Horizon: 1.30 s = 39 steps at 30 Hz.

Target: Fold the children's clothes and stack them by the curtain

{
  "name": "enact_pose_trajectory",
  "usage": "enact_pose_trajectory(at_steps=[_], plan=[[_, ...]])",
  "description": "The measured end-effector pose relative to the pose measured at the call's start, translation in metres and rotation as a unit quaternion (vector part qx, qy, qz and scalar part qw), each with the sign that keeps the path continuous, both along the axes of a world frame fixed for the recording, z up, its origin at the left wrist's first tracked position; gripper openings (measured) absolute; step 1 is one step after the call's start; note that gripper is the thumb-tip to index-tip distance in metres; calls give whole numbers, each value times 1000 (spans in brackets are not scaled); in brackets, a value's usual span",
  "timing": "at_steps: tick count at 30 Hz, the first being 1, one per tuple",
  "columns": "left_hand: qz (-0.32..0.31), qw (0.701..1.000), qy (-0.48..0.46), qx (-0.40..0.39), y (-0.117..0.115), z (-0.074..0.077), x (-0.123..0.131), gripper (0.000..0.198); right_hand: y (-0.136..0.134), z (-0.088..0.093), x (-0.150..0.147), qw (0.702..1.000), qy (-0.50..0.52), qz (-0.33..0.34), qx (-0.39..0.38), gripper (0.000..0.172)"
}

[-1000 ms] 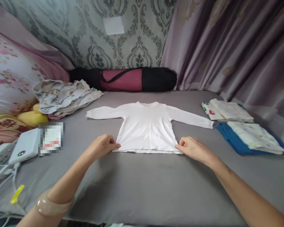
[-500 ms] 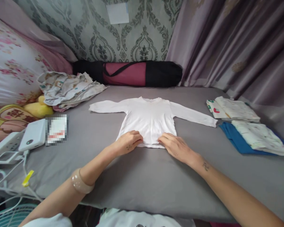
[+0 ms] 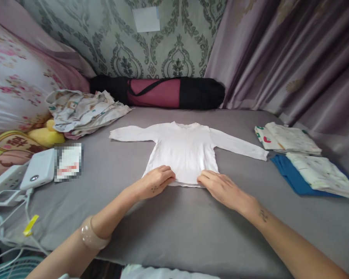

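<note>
A small white long-sleeved shirt [image 3: 183, 151] lies flat on the grey sheet [image 3: 174, 224], its neckline away from me and both sleeves spread to the sides. My left hand [image 3: 158, 180] pinches the bottom hem near its left corner, fingers closed on the cloth. At the right part of the same hem, my right hand [image 3: 219, 184] is closed on the fabric, thumb hidden beneath. Between the two hands the hem runs fairly straight, with a lower layer showing just below the upper one.
Folded clothes [image 3: 293, 137] and a blue folded garment [image 3: 293, 178] lie at the right. A rumpled patterned cloth [image 3: 87, 110] sits back left, near a yellow plush toy [image 3: 46, 135]. A white power bank [image 3: 39, 168] and cables are at left. A long black-and-maroon bag [image 3: 157, 93] lies along the wall.
My right hand has shifted slightly to the right along the hem, widening the gap between my hands. The shirt's lower front looks smoother. The view has tilted up a little.
</note>
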State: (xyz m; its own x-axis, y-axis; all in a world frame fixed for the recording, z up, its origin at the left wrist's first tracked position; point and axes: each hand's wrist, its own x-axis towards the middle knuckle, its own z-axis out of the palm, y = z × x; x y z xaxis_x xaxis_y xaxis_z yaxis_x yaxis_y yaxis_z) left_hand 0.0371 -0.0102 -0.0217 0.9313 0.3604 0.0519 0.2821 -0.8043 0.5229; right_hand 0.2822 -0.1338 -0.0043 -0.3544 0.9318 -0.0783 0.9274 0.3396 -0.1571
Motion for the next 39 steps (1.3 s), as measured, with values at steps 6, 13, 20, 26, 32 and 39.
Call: enact_pose_trajectory(at_steps=[6,13,20,26,32,39], plan=[[-18,999,25,-15,2,1,-2,28,1,4,2,998,54,-10,-29,24],[-47,996,58,-46,11,13,7,26,7,11,5,986,146,-20,-74,25],[-6,1000,19,15,35,12,64,27,36,-11,50,922,153,-355,25,35],[62,995,13,82,11,-15,119,16,55,-23,55,895,53,-443,-1,35],[112,989,19,94,-11,-30,124,22,57,-32,59,908,46,-418,-3,31],[110,986,-15,126,-17,-39,121,44,39,-26,60,913,67,-402,26,24]])
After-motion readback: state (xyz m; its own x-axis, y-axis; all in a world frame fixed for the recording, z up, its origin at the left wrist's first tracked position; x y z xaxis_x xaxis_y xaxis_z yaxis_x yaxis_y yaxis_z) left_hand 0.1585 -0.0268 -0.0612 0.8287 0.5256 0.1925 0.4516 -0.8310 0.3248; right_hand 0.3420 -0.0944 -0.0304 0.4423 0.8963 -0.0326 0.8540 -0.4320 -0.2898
